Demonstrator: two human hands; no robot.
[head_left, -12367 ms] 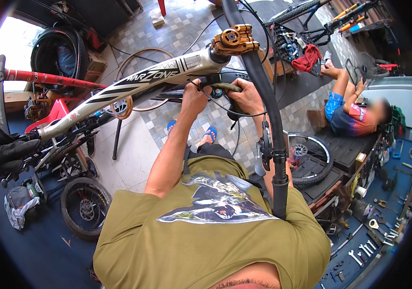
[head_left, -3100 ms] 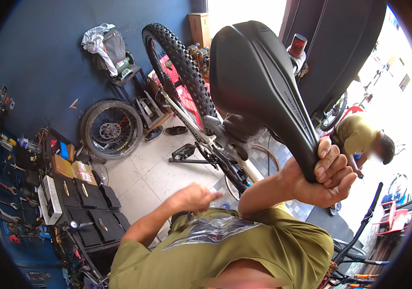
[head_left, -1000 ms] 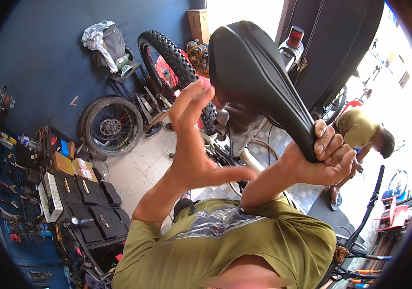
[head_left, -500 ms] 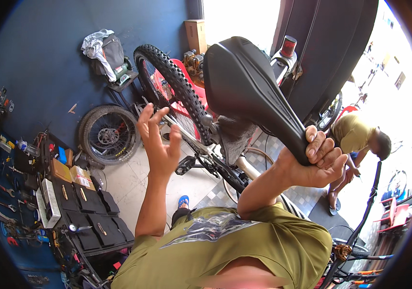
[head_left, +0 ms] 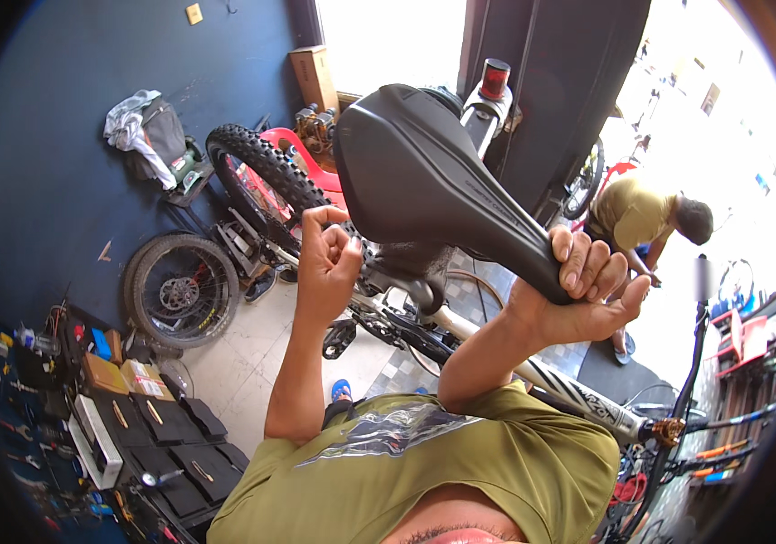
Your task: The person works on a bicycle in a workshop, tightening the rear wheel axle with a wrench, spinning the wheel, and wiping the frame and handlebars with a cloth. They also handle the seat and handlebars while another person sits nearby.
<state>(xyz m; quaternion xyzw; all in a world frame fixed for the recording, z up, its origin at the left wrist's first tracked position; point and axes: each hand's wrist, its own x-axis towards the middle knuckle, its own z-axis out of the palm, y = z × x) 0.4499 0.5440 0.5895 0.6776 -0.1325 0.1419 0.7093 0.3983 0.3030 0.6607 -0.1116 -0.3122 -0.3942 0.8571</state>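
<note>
A black bicycle saddle [head_left: 424, 177] is raised in front of me, its wide rear to the upper left. My right hand [head_left: 583, 281] wraps its fingers over the narrow nose, with the palm beneath. Beside the saddle's rear left edge is my left hand [head_left: 326, 267], its fingers curled in loosely and nothing visible in them. Under the saddle hangs a grey, fuzzy cloth [head_left: 411, 261], partly hidden and blurred. The white bicycle frame [head_left: 578, 399] runs below, its knobby tyre [head_left: 270, 159] behind my left hand.
A loose wheel [head_left: 179, 290] leans at the blue wall, near a stand with a bag [head_left: 164, 131]. Black tool cases [head_left: 166, 422] lie at lower left. A red chair [head_left: 302, 154] stands behind the tyre. At right, another person [head_left: 637, 208] bends over near the bright doorway.
My left hand has come nearer the saddle and its spread fingers have curled in. The whole view has shifted; my right hand keeps its hold on the saddle nose.
</note>
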